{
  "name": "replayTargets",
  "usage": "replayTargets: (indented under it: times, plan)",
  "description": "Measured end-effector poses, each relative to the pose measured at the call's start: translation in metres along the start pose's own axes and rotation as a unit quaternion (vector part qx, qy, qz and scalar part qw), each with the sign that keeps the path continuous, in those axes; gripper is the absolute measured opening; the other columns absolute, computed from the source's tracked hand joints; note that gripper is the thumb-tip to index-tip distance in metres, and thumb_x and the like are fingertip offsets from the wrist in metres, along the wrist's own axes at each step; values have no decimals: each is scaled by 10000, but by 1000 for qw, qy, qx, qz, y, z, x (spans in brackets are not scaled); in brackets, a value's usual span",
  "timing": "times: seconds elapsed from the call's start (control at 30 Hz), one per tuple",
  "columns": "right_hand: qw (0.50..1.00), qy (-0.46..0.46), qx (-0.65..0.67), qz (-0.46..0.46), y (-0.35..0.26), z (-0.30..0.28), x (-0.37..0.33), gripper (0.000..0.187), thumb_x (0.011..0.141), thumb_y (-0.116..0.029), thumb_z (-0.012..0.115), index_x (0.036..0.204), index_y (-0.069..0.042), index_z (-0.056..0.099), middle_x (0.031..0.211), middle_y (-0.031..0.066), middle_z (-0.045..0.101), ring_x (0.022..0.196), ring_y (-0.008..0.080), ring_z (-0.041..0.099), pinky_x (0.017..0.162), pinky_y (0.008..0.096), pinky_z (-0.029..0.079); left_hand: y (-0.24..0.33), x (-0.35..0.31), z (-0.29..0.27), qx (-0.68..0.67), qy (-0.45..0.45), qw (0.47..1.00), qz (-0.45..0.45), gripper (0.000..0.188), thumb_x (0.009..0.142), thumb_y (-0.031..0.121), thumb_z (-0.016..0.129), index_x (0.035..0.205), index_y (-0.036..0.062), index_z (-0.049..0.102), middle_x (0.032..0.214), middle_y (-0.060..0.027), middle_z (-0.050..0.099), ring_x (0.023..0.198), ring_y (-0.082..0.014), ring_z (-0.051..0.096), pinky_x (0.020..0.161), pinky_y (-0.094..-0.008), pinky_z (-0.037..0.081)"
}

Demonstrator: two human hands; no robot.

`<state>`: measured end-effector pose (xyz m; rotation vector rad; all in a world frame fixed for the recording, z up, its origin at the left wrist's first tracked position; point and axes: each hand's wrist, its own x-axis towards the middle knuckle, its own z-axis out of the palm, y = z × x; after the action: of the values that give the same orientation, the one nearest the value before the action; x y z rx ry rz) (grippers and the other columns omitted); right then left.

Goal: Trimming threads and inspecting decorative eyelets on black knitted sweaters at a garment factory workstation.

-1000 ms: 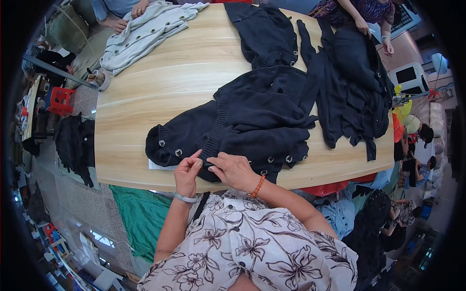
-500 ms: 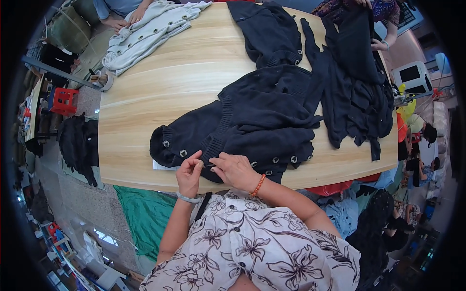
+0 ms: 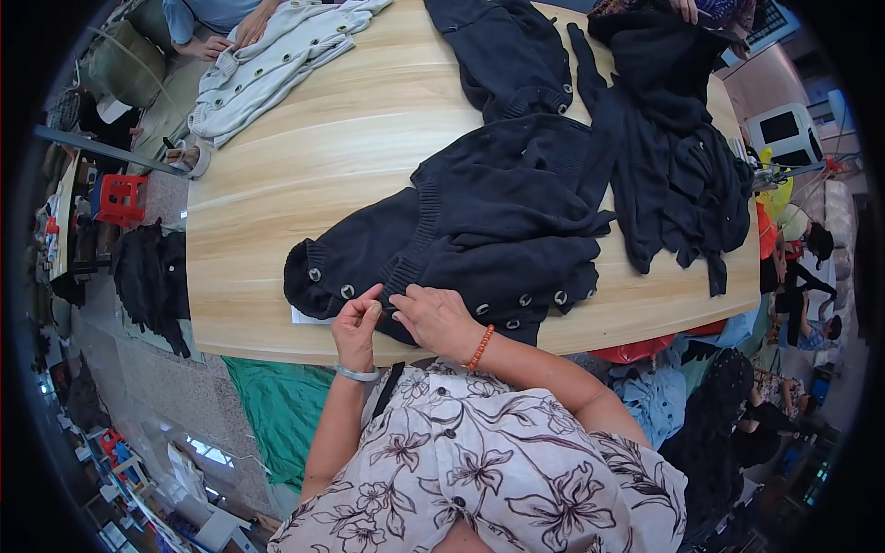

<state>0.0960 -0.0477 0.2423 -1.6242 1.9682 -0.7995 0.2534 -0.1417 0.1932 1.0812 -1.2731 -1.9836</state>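
Head view: left hand (image 3: 354, 330) and right hand (image 3: 441, 324) at a dark knit garment (image 3: 507, 198) on the wooden bench (image 3: 267, 194).
The garment lies near the bench's front edge; the left hand's thumb and forefinger are nearly together beside it, the right hand is half curled with fingertips against it, and whether either grips cloth cannot be told. A pale buttoned knit (image 3: 277, 69) lies far left.
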Motion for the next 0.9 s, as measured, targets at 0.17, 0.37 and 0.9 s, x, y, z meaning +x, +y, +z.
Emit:
replayTargets:
  times: [0.17, 0.37, 0.9]
  plan:
    - [999, -26, 39, 25, 4, -4, 0, 263, 862, -222, 642, 1084, -84, 658, 843, 91, 590, 771, 286, 634, 673, 389, 501, 0, 1, -4, 1, 4, 1000, -6, 33, 901, 24, 630, 921, -1, 620, 1241, -201, 605, 807, -58, 558, 755, -207, 477]
    - [1000, -10, 14, 16, 5, 0, 1, 260, 866, -224, 637, 1081, -79, 653, 841, 90, 591, 771, 284, 636, 672, 386, 501, -1, 0, -5, -30, 9, 999, -36, 41, 901, 36, 635, 918, 0, 624, 1245, -197, 606, 792, -61, 559, 745, -214, 478]
    - [998, -49, -6, -35, 1, 11, 5, 176, 861, -183, 624, 994, -69, 637, 826, 92, 591, 771, 262, 637, 659, 372, 506, 2, 0, -2, -56, -17, 997, -47, 42, 928, 43, 603, 949, 7, 602, 1240, -194, 605, 948, -127, 615, 824, -274, 528]
